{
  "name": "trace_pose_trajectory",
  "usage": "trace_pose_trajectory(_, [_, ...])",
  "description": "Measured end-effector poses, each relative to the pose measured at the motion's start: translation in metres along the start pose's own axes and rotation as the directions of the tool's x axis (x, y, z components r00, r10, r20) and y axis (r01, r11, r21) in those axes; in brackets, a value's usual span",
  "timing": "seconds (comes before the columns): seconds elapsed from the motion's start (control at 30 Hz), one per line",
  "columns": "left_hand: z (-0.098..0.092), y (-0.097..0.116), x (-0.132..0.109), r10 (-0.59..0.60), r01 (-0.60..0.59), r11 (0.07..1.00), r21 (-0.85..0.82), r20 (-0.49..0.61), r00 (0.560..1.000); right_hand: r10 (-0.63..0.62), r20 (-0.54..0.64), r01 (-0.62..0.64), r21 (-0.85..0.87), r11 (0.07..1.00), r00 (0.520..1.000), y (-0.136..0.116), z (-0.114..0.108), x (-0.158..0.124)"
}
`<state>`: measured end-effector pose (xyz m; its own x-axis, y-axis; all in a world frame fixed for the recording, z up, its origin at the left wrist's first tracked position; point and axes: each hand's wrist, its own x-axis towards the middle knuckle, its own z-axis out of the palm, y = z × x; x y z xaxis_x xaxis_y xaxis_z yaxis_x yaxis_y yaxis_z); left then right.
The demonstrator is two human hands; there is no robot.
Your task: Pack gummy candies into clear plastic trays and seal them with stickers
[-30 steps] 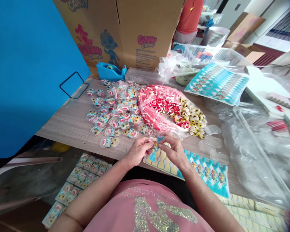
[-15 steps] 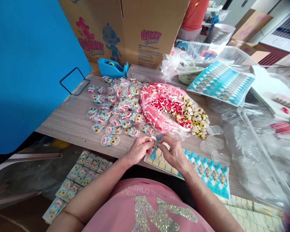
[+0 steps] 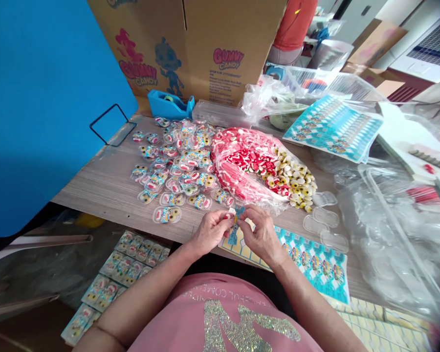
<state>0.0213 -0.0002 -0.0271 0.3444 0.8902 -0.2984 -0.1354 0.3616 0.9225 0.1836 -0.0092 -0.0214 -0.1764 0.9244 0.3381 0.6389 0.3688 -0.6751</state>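
My left hand (image 3: 213, 230) is closed in a pinch on a small candy pack (image 3: 230, 213), of which a red and white bit shows above the fingertips. Facing it, my right hand (image 3: 259, 232) pinches the edge of a blue printed label (image 3: 235, 227) that spans the gap between both hands. Fingers hide much of the pack. Under the hands lies a label sheet (image 3: 311, 261), partly peeled to its yellowish backing on the left. Just beyond is an open plastic bag of red-and-white lip-like and yellow eye-like gummies (image 3: 253, 164).
Labelled candy packs (image 3: 183, 156) are heaped on the left of the table. Clear plastic trays (image 3: 320, 217) and bagged trays (image 3: 385, 239) lie right. Behind stand a blue tape dispenser (image 3: 170, 105) and a cardboard box (image 3: 198, 54). Filled packs (image 3: 121, 269) sit in rows below left.
Both hands stay in nearly the same place, with the fingers shifting slightly at the label. The whole view has moved a little.
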Motion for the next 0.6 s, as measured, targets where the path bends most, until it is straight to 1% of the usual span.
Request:
trace_pose_trajectory(0.13, [0.000, -0.004, -0.001, 0.056, -0.055, 0.998, 0.025, -0.063, 0.996, 0.032, -0.091, -0.031, 0.005, 1.000, 0.995, -0.002, 0.007, -0.005])
trace_pose_trajectory(0.2, [-0.002, -0.004, -0.002, 0.064, -0.061, 0.997, 0.043, -0.078, 0.995, 0.078, -0.166, -0.075, 0.025, 0.997, 0.983, -0.003, 0.006, -0.008])
trace_pose_trajectory(0.23, [-0.002, -0.004, -0.003, 0.061, -0.058, 0.997, 0.048, -0.081, 0.995, 0.080, -0.214, -0.077, 0.021, 0.997, 0.974, -0.003, 0.004, -0.010])
trace_pose_trajectory(0.27, [-0.002, -0.003, -0.004, 0.053, -0.049, 0.998, 0.049, -0.076, 0.996, 0.054, -0.258, -0.058, -0.006, 0.998, 0.965, -0.004, 0.001, -0.011])
trace_pose_trajectory(0.3, [-0.002, -0.003, -0.005, 0.041, -0.038, 0.998, 0.044, -0.068, 0.997, -0.004, -0.291, -0.014, -0.059, 0.998, 0.957, -0.005, -0.002, -0.013])
trace_pose_trajectory(0.33, [-0.001, -0.002, -0.006, 0.027, -0.026, 0.999, 0.028, -0.058, 0.998, -0.085, -0.298, 0.047, -0.133, 0.990, 0.951, -0.006, -0.005, -0.014])
trace_pose_trajectory(0.37, [0.000, -0.001, -0.007, 0.016, -0.016, 1.000, 0.006, -0.048, 0.999, -0.170, -0.278, 0.111, -0.215, 0.970, 0.946, -0.007, -0.008, -0.016])
trace_pose_trajectory(0.43, [0.003, 0.000, -0.010, 0.007, -0.008, 1.000, -0.025, -0.034, 0.999, -0.286, -0.201, 0.208, -0.339, 0.918, 0.937, -0.010, -0.011, -0.017])
trace_pose_trajectory(0.5, [0.006, 0.002, -0.012, 0.022, -0.022, 1.000, 0.001, -0.028, 0.999, -0.317, -0.157, 0.237, -0.386, 0.891, 0.935, -0.011, -0.012, -0.017])
trace_pose_trajectory(0.6, [0.007, 0.004, -0.017, 0.077, -0.078, 0.990, 0.119, 0.010, 0.997, -0.302, -0.143, 0.227, -0.388, 0.893, 0.943, -0.011, -0.011, -0.015])
